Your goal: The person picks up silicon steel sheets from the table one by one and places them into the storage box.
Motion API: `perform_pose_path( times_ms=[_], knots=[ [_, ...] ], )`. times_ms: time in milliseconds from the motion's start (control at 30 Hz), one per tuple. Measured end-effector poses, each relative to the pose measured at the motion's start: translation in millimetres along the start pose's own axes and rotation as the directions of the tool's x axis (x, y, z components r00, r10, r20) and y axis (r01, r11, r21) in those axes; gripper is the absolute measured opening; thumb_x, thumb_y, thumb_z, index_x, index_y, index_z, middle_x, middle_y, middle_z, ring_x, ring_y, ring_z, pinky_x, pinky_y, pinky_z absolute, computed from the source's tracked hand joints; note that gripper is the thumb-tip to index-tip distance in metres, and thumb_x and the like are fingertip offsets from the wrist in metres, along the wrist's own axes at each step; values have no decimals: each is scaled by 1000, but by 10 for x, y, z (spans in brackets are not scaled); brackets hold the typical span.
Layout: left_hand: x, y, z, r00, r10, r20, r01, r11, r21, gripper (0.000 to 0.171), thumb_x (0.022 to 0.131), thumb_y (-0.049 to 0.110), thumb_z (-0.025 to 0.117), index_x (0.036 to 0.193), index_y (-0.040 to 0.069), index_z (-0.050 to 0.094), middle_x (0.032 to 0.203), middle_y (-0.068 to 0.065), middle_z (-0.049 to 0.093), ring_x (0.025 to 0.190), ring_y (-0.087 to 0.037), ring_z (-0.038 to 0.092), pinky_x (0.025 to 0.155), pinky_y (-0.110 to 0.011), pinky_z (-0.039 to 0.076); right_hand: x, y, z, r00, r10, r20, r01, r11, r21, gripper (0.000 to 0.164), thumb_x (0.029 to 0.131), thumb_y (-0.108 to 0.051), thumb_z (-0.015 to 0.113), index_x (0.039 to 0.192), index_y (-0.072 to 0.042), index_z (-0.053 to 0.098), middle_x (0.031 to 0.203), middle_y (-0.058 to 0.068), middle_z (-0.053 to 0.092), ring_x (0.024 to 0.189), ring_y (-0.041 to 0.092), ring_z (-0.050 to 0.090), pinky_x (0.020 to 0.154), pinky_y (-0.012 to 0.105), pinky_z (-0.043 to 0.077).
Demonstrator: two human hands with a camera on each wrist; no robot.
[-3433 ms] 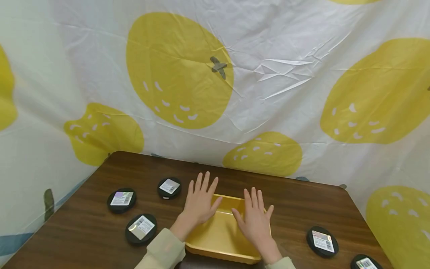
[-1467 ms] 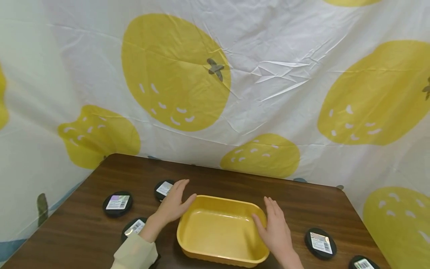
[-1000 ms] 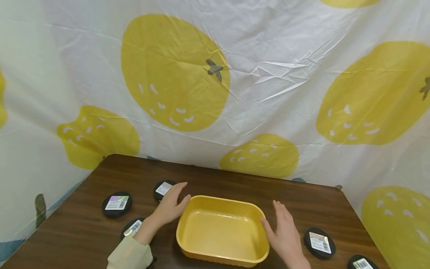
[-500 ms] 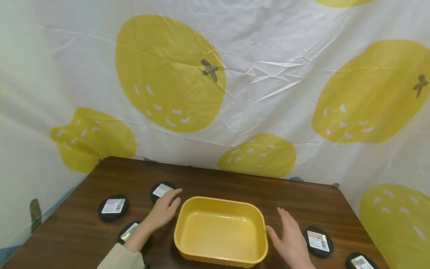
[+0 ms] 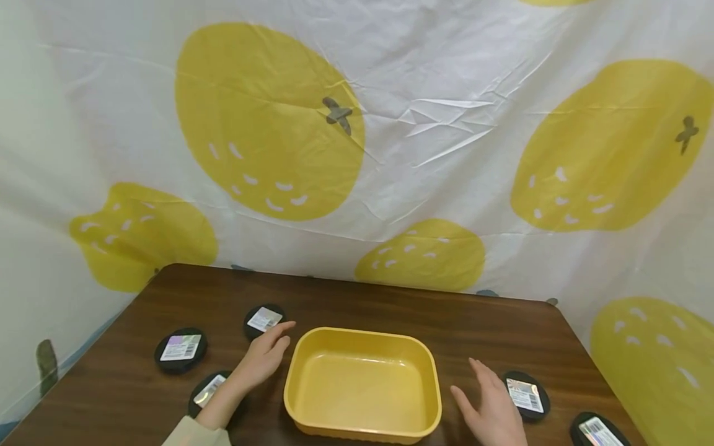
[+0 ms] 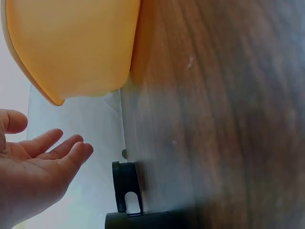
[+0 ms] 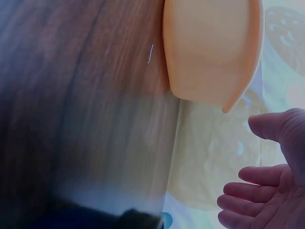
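A yellow rectangular tub (image 5: pixel 362 390) with rounded corners stands empty on the brown wooden table, between the two hands. To its left hovers my left hand (image 5: pixel 261 360), fingers loosely extended, near a black round disc with a white label (image 5: pixel 262 318). My left forearm partly covers another labelled black disc (image 5: pixel 207 391). On the tub's other side is my right hand (image 5: pixel 493 409), thumb apart from the fingers and palm towards the tub. Close beside it lies a labelled black disc (image 5: pixel 527 396). Both wrist views show a gap between each hand and the tub's wall; neither hand holds anything.
A further black disc (image 5: pixel 180 350) lies at the table's left, and one more (image 5: pixel 598 430) near the lower right edge. The wooden tabletop (image 5: pixel 390 303) ends at a white curtain (image 5: pixel 424 62) printed with yellow fruit. A side curtain hangs at the left.
Both hands have moved from over the tub outwards and down, left hand to the left, right hand to the right. The tub and discs shift only slightly with the head camera's view.
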State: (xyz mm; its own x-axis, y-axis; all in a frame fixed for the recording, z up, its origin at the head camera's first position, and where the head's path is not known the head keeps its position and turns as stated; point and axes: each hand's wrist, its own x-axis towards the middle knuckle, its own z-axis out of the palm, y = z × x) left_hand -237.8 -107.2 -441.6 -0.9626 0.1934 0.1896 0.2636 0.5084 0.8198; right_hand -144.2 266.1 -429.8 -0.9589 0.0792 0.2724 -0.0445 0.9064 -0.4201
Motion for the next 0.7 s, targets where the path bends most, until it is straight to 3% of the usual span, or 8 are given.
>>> perform_pose_path(
  times_ms=[267, 433, 600, 700],
  knots=[
    [16, -1, 65, 1000, -9, -1, 9, 998, -63, 34, 96, 2, 42, 127, -6, 52, 130, -22, 52, 123, -38, 44, 101, -53, 35, -109, 139, -51, 1000, 17, -6, -17, 999, -46, 59, 84, -31, 68, 126, 8, 51, 123, 30, 54, 110, 46, 51, 87, 57, 44],
    [35, 13, 132, 1000, -18, 17, 20, 996, -87, 34, 96, 4, 42, 127, -6, 51, 129, -22, 53, 122, -37, 46, 101, -52, 36, -204, 260, -76, 994, 106, 35, -102, 990, -93, 68, 81, -39, 69, 124, 11, 51, 120, 32, 54, 105, 48, 53, 82, 57, 47],
    [16, 1, 136, 999, -49, 11, 50, 994, -94, 35, 95, 3, 42, 127, -9, 50, 125, -25, 54, 118, -38, 49, 99, -51, 38, -223, 343, -50, 952, 245, 184, -227, 967, -116, 94, 70, -61, 71, 128, 9, 47, 124, 33, 50, 109, 49, 49, 84, 58, 46],
    [7, 2, 129, 998, -62, 18, 63, 992, -108, 35, 95, 3, 41, 127, -9, 49, 125, -25, 55, 119, -38, 48, 99, -51, 38, -265, 405, -25, 928, 301, 220, -280, 952, -123, 102, 64, -65, 72, 129, 8, 45, 126, 34, 48, 111, 49, 48, 85, 58, 44]
  ],
)
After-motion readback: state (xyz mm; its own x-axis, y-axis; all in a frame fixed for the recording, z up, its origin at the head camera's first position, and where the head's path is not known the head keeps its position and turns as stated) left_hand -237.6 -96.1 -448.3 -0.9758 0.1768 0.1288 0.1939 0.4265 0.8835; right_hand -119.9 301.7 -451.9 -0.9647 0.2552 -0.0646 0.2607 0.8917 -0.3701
